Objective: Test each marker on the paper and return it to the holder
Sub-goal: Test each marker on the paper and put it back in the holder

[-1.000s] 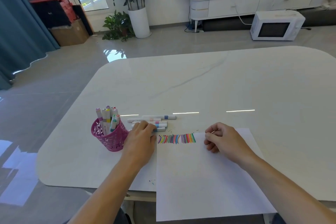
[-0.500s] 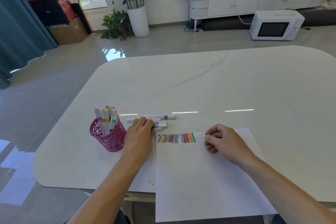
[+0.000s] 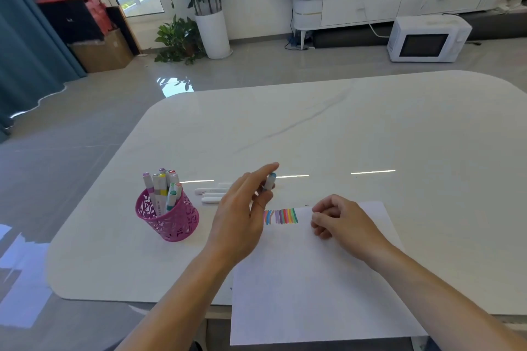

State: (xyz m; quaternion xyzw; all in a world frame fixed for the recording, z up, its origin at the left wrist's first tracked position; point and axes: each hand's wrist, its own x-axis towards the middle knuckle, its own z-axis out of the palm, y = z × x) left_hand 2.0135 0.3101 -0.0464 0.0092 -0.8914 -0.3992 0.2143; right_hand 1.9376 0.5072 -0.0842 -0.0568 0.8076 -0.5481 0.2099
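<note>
My left hand [image 3: 242, 214] is raised above the table and holds a white marker with a blue cap [image 3: 269, 181], cap end up. To its left stands the pink openwork holder [image 3: 171, 222] with several markers in it. Behind my left hand a few white markers [image 3: 209, 195] lie on the table, partly hidden by the hand. The white paper [image 3: 313, 279] lies in front of me with a row of coloured test strokes [image 3: 281, 216] near its top left corner. My right hand [image 3: 339, 219] rests on the paper's upper part with the fingers curled in, holding nothing visible.
The white marble table [image 3: 370, 128] stretches far back and right. The paper's lower edge overhangs the table's near edge. On the floor beyond are a white microwave [image 3: 427, 40], potted plants [image 3: 211, 34] and a cardboard box [image 3: 99, 51].
My left hand has lifted off the loose markers with the blue-capped marker in its fingers and moved right, toward the paper. My right hand has stayed on the paper.
</note>
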